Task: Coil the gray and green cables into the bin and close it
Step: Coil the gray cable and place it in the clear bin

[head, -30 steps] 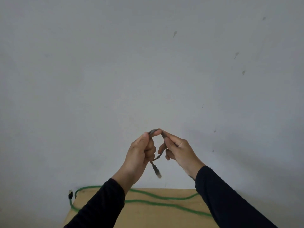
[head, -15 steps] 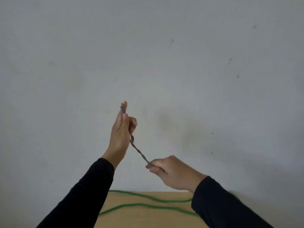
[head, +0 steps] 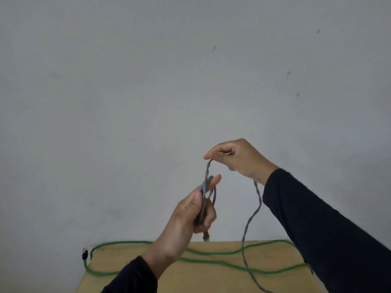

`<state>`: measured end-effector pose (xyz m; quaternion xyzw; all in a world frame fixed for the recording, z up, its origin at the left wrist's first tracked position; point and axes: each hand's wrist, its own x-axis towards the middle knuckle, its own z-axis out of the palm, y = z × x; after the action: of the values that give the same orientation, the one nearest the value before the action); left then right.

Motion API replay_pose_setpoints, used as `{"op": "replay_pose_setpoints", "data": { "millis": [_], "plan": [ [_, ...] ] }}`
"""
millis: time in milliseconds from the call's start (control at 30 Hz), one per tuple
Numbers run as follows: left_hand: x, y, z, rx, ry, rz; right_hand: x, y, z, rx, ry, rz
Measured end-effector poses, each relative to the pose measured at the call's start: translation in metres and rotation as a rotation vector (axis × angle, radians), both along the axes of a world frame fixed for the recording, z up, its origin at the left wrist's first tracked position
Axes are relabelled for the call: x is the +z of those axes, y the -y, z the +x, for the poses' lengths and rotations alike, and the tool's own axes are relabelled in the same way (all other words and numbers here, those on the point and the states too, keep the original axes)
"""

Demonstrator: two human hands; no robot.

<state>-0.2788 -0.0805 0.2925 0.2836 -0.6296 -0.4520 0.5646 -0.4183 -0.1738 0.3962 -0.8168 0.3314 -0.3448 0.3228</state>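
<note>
The gray cable (head: 251,218) is twisted and thin. My left hand (head: 190,216) grips a small loop of it in front of the wall, with the plug end poking out below the fist. My right hand (head: 237,159) is higher and to the right, pinching the same cable between thumb and forefinger. From that hand the gray cable hangs down and trails across the wooden table (head: 211,278). The green cable (head: 211,253) lies in long curves on the table, its plug (head: 85,253) hanging off the left edge. No bin is in view.
A plain gray wall (head: 148,102) with a few small marks fills most of the view, directly behind the table. Only the table's far part shows, with its left and back edges visible.
My right hand rose from low beside the table to above my left hand, carrying the gray cable up. My left hand dropped lower and now holds a loop of cable.
</note>
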Motion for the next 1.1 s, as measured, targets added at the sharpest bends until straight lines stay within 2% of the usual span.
{"op": "replay_pose_setpoints", "data": {
  "millis": [67,233,367,567,667,767,867,1000,1100],
  "plan": [
    [0.013,0.008,0.005,0.019,-0.109,-0.024,-0.019,0.001,0.003,-0.051,0.056,0.022],
    [0.051,0.035,0.028,0.175,-0.359,-0.031,-0.068,-0.017,0.024,-0.076,-0.064,-0.036],
    [0.063,0.057,0.050,0.346,-0.432,0.044,-0.094,-0.033,0.036,0.008,-0.232,-0.045],
    [0.053,0.066,0.061,0.331,-0.547,0.111,-0.092,-0.047,0.036,0.112,-0.445,-0.114],
    [0.048,0.065,0.060,0.360,-0.404,0.131,-0.086,-0.042,0.031,0.106,-0.484,-0.166],
    [0.029,0.061,0.061,0.406,-0.076,0.112,-0.064,-0.033,0.022,0.103,-0.526,-0.234],
    [0.012,0.045,0.050,0.310,0.221,0.096,-0.038,-0.024,0.015,0.103,-0.499,-0.264],
    [0.004,0.019,0.028,0.138,0.340,0.154,-0.007,-0.011,0.003,0.072,-0.334,-0.207],
    [0.007,0.012,0.019,0.073,0.287,0.152,-0.002,-0.007,-0.005,0.071,-0.187,-0.115]
  ]
}}
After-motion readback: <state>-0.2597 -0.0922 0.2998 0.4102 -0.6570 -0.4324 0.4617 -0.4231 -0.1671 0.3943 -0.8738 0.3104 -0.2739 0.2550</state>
